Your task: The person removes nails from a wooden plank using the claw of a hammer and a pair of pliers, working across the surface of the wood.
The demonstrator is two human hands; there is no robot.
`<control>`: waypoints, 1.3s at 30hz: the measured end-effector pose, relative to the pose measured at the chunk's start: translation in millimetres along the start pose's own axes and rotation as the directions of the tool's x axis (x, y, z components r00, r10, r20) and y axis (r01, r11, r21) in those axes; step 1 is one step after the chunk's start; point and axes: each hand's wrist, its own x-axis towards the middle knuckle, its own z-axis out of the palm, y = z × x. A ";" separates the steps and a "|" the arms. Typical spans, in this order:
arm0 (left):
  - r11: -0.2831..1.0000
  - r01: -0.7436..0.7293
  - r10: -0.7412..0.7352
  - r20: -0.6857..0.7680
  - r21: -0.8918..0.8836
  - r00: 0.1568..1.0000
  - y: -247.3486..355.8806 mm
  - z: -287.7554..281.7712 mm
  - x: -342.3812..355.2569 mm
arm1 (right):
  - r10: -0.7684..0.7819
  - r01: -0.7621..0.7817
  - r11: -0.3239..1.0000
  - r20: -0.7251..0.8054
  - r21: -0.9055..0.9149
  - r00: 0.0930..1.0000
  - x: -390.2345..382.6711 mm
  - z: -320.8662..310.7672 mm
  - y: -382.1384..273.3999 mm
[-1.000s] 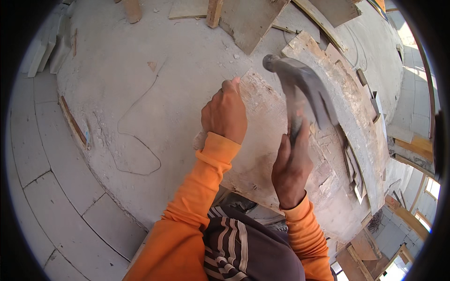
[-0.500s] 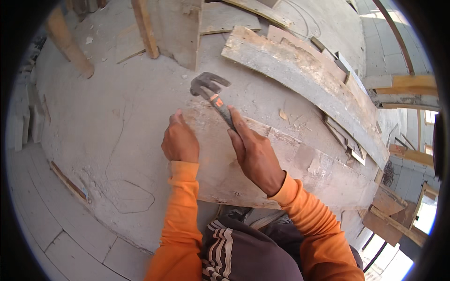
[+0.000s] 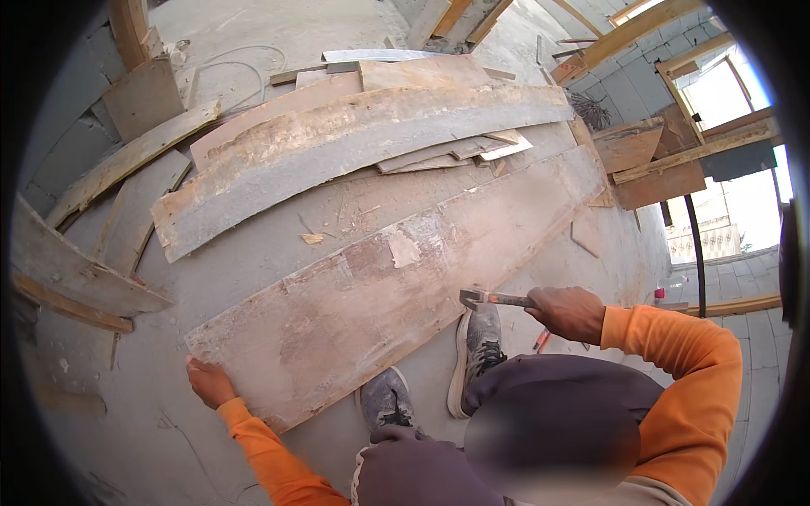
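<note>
A long, worn plywood board (image 3: 354, 295) lies slantwise in front of my shoes, its face scuffed and stained, with a pale torn patch. At its near left end, my left hand (image 3: 211, 381) grips the edge, with some fingers hidden. My right hand (image 3: 565, 312) is closed around the handle of a claw hammer (image 3: 502, 298), off to the right by my knee. The hammer lies nearly level, its dark head pointing left above the toe of my right shoe (image 3: 479, 341), close to the board's near edge.
Beyond the board, a long curved plank (image 3: 363, 143) rests on a heap of boards. A leaning panel with a wooden strip (image 3: 76, 304) stands at left. An orange-and-dark tool (image 3: 542, 340) lies near my right knee. Timber framing (image 3: 700, 152) stands at the right.
My view has turned toward the right. The hammer has come down from above the board's end to beside my right knee. My left hand now grips the board's left end.
</note>
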 end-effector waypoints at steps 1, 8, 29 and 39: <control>1.000 -0.011 0.011 0.015 0.000 1.000 -0.1 0.3 1.3 | 0.105 -0.104 0.994 -0.054 0.027 0.993 -14.5 24.7 27.8; 0.999 0.038 -0.038 -0.001 0.001 0.999 19.2 -16.1 2.1 | 0.776 -0.519 0.597 -0.277 0.612 0.566 -31.6 216.8 127.3; 0.951 -0.106 -0.047 -0.473 -0.291 0.880 116.9 -159.6 -97.3 | 0.009 0.186 0.982 -0.982 0.045 0.189 78.9 16.3 185.1; 0.885 -0.306 0.058 -0.571 -0.350 0.819 120.9 -173.8 -98.7 | -0.138 0.593 0.790 -0.899 0.153 0.416 63.2 -0.5 143.1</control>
